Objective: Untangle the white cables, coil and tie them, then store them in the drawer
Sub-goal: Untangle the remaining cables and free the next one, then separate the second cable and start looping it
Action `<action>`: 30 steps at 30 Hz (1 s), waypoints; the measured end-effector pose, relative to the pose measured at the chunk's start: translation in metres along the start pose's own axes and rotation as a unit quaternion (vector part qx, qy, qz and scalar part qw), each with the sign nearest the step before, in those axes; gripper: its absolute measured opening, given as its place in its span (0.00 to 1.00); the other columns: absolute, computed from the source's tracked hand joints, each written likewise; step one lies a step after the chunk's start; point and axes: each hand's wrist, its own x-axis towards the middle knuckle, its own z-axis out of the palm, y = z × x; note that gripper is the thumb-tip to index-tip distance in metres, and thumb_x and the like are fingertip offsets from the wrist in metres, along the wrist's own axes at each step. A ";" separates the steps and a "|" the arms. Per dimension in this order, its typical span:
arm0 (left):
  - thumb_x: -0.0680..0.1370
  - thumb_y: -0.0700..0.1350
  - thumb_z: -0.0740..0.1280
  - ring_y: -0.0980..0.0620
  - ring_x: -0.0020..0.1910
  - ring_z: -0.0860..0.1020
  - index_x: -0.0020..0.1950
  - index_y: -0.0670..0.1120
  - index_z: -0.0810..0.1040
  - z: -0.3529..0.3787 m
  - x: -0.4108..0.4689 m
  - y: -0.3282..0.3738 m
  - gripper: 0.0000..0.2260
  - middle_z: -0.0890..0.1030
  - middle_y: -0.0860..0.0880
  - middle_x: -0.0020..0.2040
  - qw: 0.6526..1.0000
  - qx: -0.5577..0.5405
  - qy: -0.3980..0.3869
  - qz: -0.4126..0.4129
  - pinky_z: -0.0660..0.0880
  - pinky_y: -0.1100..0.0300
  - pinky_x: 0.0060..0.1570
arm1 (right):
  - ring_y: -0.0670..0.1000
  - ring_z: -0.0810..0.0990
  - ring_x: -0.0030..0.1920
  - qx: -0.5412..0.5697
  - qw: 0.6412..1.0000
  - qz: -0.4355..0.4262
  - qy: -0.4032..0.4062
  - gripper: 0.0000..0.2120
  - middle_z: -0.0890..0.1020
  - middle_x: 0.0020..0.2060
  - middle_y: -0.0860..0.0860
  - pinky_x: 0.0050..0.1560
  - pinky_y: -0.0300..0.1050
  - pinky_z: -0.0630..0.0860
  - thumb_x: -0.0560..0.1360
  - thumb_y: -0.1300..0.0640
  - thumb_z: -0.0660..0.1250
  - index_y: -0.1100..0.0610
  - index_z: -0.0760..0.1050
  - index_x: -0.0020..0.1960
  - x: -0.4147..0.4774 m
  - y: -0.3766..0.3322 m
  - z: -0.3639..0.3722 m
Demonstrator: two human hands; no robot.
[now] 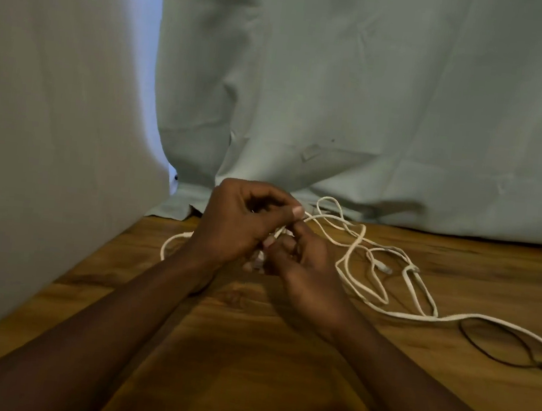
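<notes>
Both hands meet mid-table: left hand [244, 222] & right hand [303, 262] pinch white cables [358, 248] btwn fingertips; rest sprawls looped on wooden table [247, 353] to the right. Step: untangling. Next prob. needs one strand teased free w/o tightening.

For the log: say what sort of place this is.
Probably a room at home: a wood-grain table, pale cloth draped behind it, and tangled white cables lying across the table.

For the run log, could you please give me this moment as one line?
stage: untangling | cables: tangled on table | left hand: grips cables | right hand: grips cables | black cord: right, untouched
</notes>
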 end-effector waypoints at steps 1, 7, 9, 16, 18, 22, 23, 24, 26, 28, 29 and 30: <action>0.77 0.45 0.76 0.49 0.31 0.82 0.49 0.46 0.88 0.000 0.000 -0.001 0.03 0.87 0.49 0.40 1.000 0.021 -0.008 0.017 0.77 0.55 0.32 | 0.54 0.83 0.37 0.022 1.000 0.020 0.011 0.10 0.83 0.35 0.53 0.43 0.49 0.80 0.85 0.65 0.57 0.57 0.76 0.60 0.001 -0.002 0.000; 0.83 0.48 0.65 0.54 0.60 0.81 0.61 0.52 0.85 -0.011 0.001 -0.014 0.11 0.84 0.47 0.59 0.999 0.020 -0.026 0.010 0.75 0.61 0.59 | 0.47 0.57 0.23 0.248 0.965 0.074 -0.041 0.13 0.58 0.24 0.49 0.28 0.42 0.66 0.78 0.55 0.56 0.59 0.71 0.39 0.007 -0.026 -0.017; 0.85 0.46 0.62 0.52 0.55 0.83 0.58 0.46 0.85 -0.004 -0.005 -0.018 0.12 0.86 0.44 0.55 0.995 -0.041 -0.079 -0.044 0.77 0.59 0.57 | 0.47 0.53 0.23 0.340 0.934 0.082 -0.071 0.18 0.54 0.24 0.48 0.26 0.41 0.59 0.82 0.51 0.54 0.55 0.66 0.34 0.009 -0.033 -0.026; 0.86 0.51 0.61 0.55 0.38 0.81 0.52 0.54 0.82 0.006 -0.008 -0.037 0.10 0.82 0.53 0.37 0.981 0.175 -0.065 0.047 0.76 0.52 0.40 | 0.46 0.53 0.23 0.486 0.874 0.004 0.024 0.20 0.55 0.23 0.45 0.24 0.40 0.53 0.83 0.54 0.51 0.51 0.62 0.32 0.019 -0.047 -0.082; 0.86 0.52 0.59 0.59 0.40 0.80 0.59 0.56 0.81 0.005 -0.006 -0.038 0.11 0.83 0.58 0.41 0.946 0.284 -0.066 0.140 0.73 0.53 0.43 | 0.45 0.56 0.22 0.505 0.860 -0.010 0.076 0.17 0.58 0.22 0.45 0.23 0.40 0.54 0.80 0.56 0.54 0.52 0.62 0.32 0.021 -0.047 -0.100; 0.85 0.48 0.60 0.57 0.49 0.78 0.73 0.55 0.75 0.021 -0.007 -0.042 0.16 0.83 0.56 0.53 0.910 0.353 -0.075 0.203 0.70 0.55 0.51 | 0.46 0.59 0.22 0.536 0.831 -0.028 0.147 0.11 0.60 0.23 0.46 0.24 0.40 0.58 0.73 0.59 0.57 0.53 0.64 0.32 0.024 -0.041 -0.111; 0.84 0.47 0.61 0.56 0.49 0.79 0.72 0.54 0.75 0.025 -0.009 -0.044 0.17 0.84 0.55 0.53 0.912 0.347 -0.065 0.209 0.70 0.56 0.51 | 0.46 0.59 0.23 0.543 0.824 -0.032 0.157 0.11 0.61 0.23 0.46 0.24 0.40 0.59 0.73 0.59 0.57 0.53 0.65 0.32 0.024 -0.041 -0.113; 0.83 0.44 0.63 0.55 0.49 0.79 0.71 0.53 0.76 0.027 -0.010 -0.044 0.16 0.84 0.54 0.52 0.912 0.344 -0.046 0.219 0.70 0.56 0.50 | 0.46 0.60 0.23 0.547 0.820 -0.034 0.163 0.13 0.62 0.23 0.46 0.25 0.40 0.61 0.75 0.60 0.56 0.54 0.66 0.32 0.024 -0.042 -0.114; 0.80 0.40 0.67 0.55 0.47 0.79 0.67 0.49 0.79 0.028 -0.009 -0.043 0.16 0.85 0.52 0.49 0.907 0.340 -0.010 0.250 0.73 0.52 0.52 | 0.47 0.64 0.23 0.539 0.824 -0.027 0.171 0.17 0.65 0.23 0.47 0.25 0.39 0.65 0.80 0.60 0.54 0.56 0.69 0.34 0.026 -0.040 -0.115; 0.76 0.36 0.69 0.52 0.48 0.81 0.66 0.46 0.81 0.029 -0.008 -0.041 0.19 0.85 0.50 0.51 0.901 0.334 -0.038 0.275 0.79 0.50 0.49 | 0.47 0.71 0.25 0.490 0.854 -0.018 0.173 0.18 0.71 0.25 0.48 0.28 0.39 0.72 0.85 0.58 0.54 0.57 0.72 0.38 0.027 -0.036 -0.106; 0.75 0.35 0.70 0.50 0.48 0.83 0.67 0.46 0.81 0.032 -0.010 -0.040 0.20 0.85 0.48 0.53 0.895 0.335 -0.068 0.288 0.81 0.50 0.45 | 0.48 0.77 0.29 0.444 0.880 -0.017 0.169 0.17 0.76 0.27 0.49 0.32 0.40 0.77 0.86 0.56 0.54 0.58 0.73 0.42 0.027 -0.032 -0.098; 0.75 0.36 0.70 0.48 0.49 0.84 0.67 0.46 0.80 0.035 -0.013 -0.040 0.20 0.85 0.47 0.55 0.886 0.340 -0.093 0.301 0.82 0.50 0.42 | 0.50 0.82 0.33 0.375 0.912 -0.021 0.164 0.16 0.80 0.31 0.52 0.37 0.42 0.81 0.86 0.55 0.55 0.59 0.75 0.45 0.028 -0.028 -0.091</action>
